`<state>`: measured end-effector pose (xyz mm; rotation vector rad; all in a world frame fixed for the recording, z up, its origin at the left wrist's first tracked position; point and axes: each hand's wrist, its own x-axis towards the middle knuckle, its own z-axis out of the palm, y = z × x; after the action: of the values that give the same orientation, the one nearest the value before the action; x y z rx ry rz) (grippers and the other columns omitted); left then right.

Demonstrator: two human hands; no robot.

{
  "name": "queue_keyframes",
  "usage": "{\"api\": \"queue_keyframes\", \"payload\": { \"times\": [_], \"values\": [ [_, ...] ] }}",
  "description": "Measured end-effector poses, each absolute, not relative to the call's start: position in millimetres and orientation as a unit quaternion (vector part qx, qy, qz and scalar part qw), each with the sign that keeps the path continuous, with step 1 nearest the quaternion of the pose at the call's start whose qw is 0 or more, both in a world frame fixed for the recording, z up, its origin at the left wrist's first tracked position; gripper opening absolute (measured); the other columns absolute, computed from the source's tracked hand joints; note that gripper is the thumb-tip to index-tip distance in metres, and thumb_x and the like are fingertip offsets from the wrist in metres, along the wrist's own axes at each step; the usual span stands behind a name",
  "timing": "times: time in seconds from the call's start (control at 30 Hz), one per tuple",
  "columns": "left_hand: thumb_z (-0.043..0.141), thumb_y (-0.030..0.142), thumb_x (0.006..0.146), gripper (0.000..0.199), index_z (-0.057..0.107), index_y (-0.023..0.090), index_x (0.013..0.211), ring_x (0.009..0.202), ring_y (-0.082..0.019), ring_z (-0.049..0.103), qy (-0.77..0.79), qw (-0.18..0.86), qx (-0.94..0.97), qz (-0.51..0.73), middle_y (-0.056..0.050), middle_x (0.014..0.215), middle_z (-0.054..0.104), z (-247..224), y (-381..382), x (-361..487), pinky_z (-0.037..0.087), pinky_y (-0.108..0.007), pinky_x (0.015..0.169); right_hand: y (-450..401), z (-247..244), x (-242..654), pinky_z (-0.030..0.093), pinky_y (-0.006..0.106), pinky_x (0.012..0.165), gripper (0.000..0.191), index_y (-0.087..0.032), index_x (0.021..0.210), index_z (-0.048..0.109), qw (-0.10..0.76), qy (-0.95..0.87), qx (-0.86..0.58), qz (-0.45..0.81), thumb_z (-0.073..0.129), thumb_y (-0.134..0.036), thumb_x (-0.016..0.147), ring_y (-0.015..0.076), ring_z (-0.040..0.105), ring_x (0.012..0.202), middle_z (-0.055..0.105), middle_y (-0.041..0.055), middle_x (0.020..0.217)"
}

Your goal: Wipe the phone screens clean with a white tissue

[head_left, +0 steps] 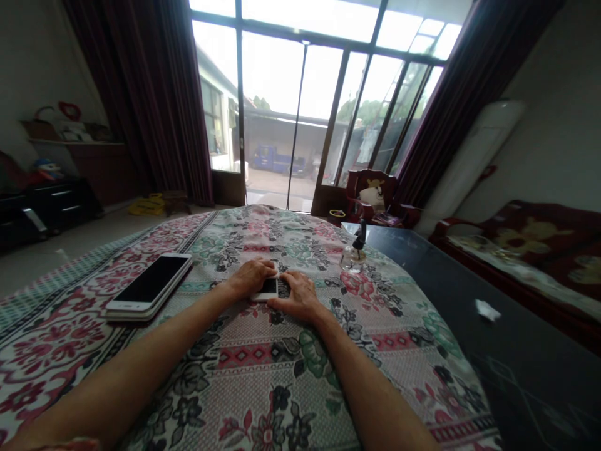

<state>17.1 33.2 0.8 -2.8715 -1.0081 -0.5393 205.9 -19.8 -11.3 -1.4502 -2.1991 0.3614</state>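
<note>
A small white smartphone (269,289) lies on the floral quilted cloth (263,369), its dark screen facing up. My left hand (251,279) grips its left side and top corner, with the fingers curled over the edge. My right hand (295,295) presses against its right side, so the two hands nearly meet above it. Left of my hands, a larger white smartphone (148,287) with a black screen rests on what looks like another flat device, out of reach of my fingers.
A glass bottle with a dark figurine (354,250) stands on the cloth to the right. Beyond the cloth's right edge is a dark glossy tabletop (451,294) with a white paper scrap (487,310). A red patterned sofa (521,263) lines the right wall, below a tall white air conditioner (469,163).
</note>
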Motion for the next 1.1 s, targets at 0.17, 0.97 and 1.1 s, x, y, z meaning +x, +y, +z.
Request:
{"api": "queue_keyframes", "payload": {
  "times": [0.17, 0.97, 1.1],
  "values": [
    [0.054, 0.014, 0.087, 0.015, 0.067, 0.02, 0.086, 0.089, -0.018, 0.059, -0.292, 0.008, -0.941, -0.172, -0.003, 0.098, 0.068, 5.7, -1.5, 14.5, 0.047, -0.031, 0.083, -20.3, -10.1, 207.8, 0.033, 0.048, 0.104, 0.065, -0.024, 0.124, 0.059, 0.232, -0.806, -0.526, 0.145, 0.076, -0.05, 0.067, 0.0315, 0.045, 0.124, 0.055, 0.0102, 0.131],
    [0.046, 0.005, 0.081, 0.029, 0.072, 0.018, 0.085, 0.083, -0.017, 0.063, -0.374, 0.042, -0.905, -0.197, -0.006, 0.093, 0.072, -2.8, 68.3, 8.7, 0.048, -0.029, 0.079, -23.9, -4.6, 207.3, 0.031, 0.045, 0.105, 0.048, -0.025, 0.117, 0.065, 0.24, -0.812, -0.512, 0.147, 0.072, -0.041, 0.072, 0.0278, 0.046, 0.123, 0.057, 0.0073, 0.128],
    [0.047, 0.006, 0.081, 0.027, 0.071, 0.018, 0.087, 0.089, -0.019, 0.062, -0.374, 0.05, -0.905, -0.196, -0.007, 0.093, 0.07, -5.0, 52.1, 8.9, 0.047, -0.032, 0.085, -22.1, -7.3, 207.9, 0.031, 0.046, 0.105, 0.05, -0.025, 0.119, 0.064, 0.24, -0.811, -0.513, 0.146, 0.071, -0.04, 0.072, 0.0282, 0.047, 0.123, 0.057, 0.0073, 0.129]
  ]
}}
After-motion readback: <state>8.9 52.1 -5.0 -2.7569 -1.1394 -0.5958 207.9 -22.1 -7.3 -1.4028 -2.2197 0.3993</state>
